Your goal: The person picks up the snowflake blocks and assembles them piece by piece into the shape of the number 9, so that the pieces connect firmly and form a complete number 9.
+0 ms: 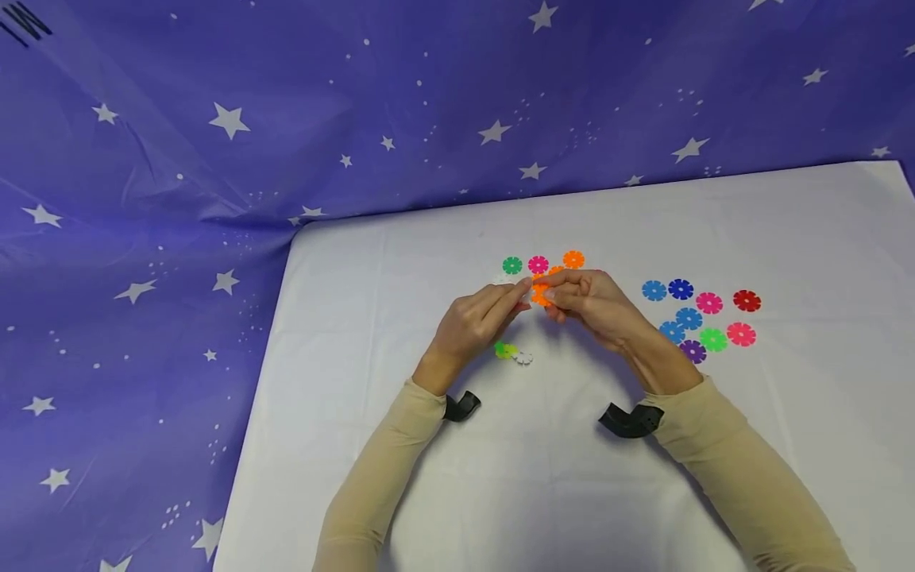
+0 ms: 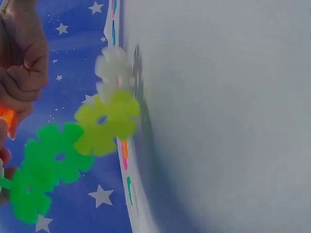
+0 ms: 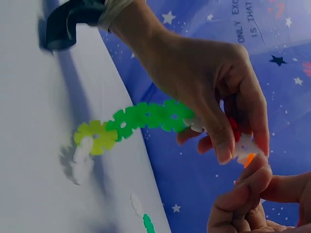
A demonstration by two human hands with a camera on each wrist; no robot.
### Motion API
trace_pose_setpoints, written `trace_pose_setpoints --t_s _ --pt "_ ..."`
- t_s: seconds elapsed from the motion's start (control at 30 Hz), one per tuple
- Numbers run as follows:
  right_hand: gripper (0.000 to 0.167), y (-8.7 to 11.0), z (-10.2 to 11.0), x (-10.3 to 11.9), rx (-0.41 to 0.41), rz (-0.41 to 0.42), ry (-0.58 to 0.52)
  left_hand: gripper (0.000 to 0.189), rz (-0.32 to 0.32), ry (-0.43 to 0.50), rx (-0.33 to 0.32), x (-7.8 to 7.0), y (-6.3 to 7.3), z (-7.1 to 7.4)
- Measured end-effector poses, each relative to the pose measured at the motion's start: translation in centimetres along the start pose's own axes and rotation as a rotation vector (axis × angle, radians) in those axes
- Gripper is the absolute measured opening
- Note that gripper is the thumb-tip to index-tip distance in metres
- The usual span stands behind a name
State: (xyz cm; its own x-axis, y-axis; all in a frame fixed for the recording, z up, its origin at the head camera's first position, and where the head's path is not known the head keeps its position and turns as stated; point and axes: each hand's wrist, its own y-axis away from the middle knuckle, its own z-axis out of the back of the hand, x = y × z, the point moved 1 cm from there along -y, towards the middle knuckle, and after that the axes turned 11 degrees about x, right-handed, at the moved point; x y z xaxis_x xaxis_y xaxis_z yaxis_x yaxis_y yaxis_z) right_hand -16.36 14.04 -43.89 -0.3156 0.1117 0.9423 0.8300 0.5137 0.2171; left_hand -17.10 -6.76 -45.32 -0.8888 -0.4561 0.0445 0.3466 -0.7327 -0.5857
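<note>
My left hand [image 1: 468, 322] grips a chain of slotted plastic snowflake discs. In the right wrist view the chain runs from its fingers through a red disc [image 3: 234, 129], several green discs [image 3: 147, 115] and a yellow disc [image 3: 99, 137] to white discs [image 3: 82, 167] at the dangling end. A white disc [image 3: 244, 144] sits at the left fingertips. Opposite, my right hand [image 1: 593, 306] pinches an orange disc [image 1: 541, 297], which meets that white disc. Fingers partly cover where the two touch, so I cannot tell whether their slots are joined.
Loose discs lie behind the hands, among them a green disc [image 1: 511, 265], a pink disc [image 1: 538, 264] and an orange disc [image 1: 573, 259]. To the right are several more, including a dark red disc [image 1: 747, 300]. A white cloth [image 1: 443, 492] covers the table; starry purple fabric [image 1: 286, 95] hangs behind.
</note>
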Motion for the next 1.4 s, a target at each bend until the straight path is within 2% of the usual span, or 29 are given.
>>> trace_pose_setpoints --t_s 0.07,0.23,0.4,0.5,0.67,0.77,0.97,1.13,1.27,1.4 --pt "0.032 0.0 -0.1 0.0 -0.009 0.014 0.020 0.041 0.001 0.009 0.003 0.0 0.0 -0.1" --pt "0.031 0.0 -0.1 -0.3 -0.026 0.046 0.083 0.042 -0.014 -0.036 0.030 -0.1 0.0 -0.1" --pt "0.031 -0.2 -0.1 -0.4 -0.044 0.025 0.105 0.039 -0.026 -0.074 0.054 0.0 0.0 -0.3" --pt "0.033 -0.3 -0.2 0.0 -0.034 0.015 0.107 0.040 -0.014 -0.064 0.033 0.4 0.0 0.0" --pt "0.032 0.1 0.1 0.7 -0.007 0.056 0.176 0.038 0.025 -0.029 -0.046 1.0 -0.1 0.5" --pt "0.031 0.2 0.2 0.7 0.032 0.058 0.198 0.036 0.034 -0.013 -0.071 1.2 -0.1 0.8" --pt "0.023 0.1 0.4 0.3 0.115 0.068 0.125 0.036 -0.006 0.002 -0.033 1.0 -0.2 1.0" --pt "0.021 0.2 0.6 0.3 0.152 0.093 0.073 0.036 0.000 0.036 -0.020 0.8 -0.2 0.9" --pt "0.020 0.2 0.5 0.4 0.154 0.080 0.061 0.037 -0.007 0.055 -0.020 0.7 -0.2 0.8" --pt "0.023 0.2 0.4 0.6 0.134 0.060 0.061 0.039 -0.025 0.036 -0.032 0.5 -0.3 0.6"
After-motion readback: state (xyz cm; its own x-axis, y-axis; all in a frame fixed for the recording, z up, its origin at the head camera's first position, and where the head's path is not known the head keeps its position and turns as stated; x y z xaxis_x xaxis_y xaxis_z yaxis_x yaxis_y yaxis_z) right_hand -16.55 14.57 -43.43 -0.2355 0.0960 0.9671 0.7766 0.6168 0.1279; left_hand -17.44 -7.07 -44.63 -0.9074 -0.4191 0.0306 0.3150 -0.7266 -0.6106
